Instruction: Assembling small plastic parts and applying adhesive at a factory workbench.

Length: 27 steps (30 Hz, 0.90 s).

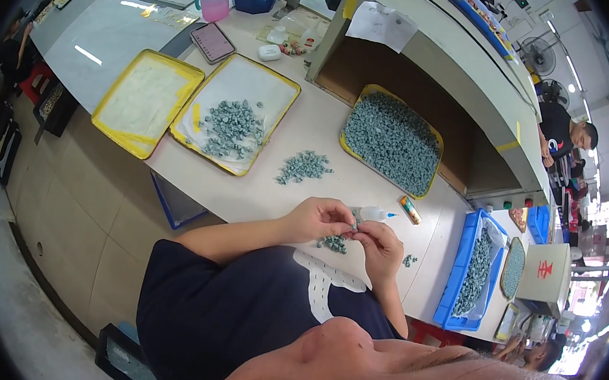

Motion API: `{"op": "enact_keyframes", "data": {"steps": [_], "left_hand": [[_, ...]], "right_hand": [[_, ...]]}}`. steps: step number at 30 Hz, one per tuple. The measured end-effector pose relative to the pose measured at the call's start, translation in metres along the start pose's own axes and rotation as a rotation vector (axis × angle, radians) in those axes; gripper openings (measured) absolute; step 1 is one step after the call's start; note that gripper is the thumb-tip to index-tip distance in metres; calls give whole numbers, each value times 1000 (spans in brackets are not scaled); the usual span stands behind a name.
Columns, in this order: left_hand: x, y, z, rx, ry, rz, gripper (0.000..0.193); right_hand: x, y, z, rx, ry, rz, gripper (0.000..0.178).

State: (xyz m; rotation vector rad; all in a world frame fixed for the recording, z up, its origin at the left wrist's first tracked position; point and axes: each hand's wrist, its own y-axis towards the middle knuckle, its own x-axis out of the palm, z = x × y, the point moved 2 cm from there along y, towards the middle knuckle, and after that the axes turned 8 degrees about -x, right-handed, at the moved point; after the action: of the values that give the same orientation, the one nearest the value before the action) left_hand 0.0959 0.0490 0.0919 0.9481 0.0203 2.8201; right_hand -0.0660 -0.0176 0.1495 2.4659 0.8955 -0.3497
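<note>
Left hand [316,218]: you pinch a small grey part [353,225] over the bench.
Right hand [381,244]: fingertips closed on the same part.
Tip: hold it steady, above the pile [332,244].

Looks like a small factory assembly shop: long white workbench [362,188] w/ yellow-rimmed trays [233,113], one tray [391,141] heaped w/ small grey-green parts, more in a blue crate [473,270]. Loose piles of the same bits on the bench. Other workers [564,133] sit further down the line, fans [538,55] on the wall behind.
</note>
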Motion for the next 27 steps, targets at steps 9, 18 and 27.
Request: {"op": "enact_keyframes", "data": {"steps": [9, 18, 27], "left_hand": [[-1, -4, 1, -2, -61, 57, 13], [-3, -14, 8, 18, 13, 56, 14], [-12, -28, 13, 20, 3, 53, 14]], "right_hand": [[0, 1, 0, 49, -112, -18, 18], [11, -8, 11, 106, 61, -16, 21], [27, -4, -6, -57, -7, 15, 19]]}}
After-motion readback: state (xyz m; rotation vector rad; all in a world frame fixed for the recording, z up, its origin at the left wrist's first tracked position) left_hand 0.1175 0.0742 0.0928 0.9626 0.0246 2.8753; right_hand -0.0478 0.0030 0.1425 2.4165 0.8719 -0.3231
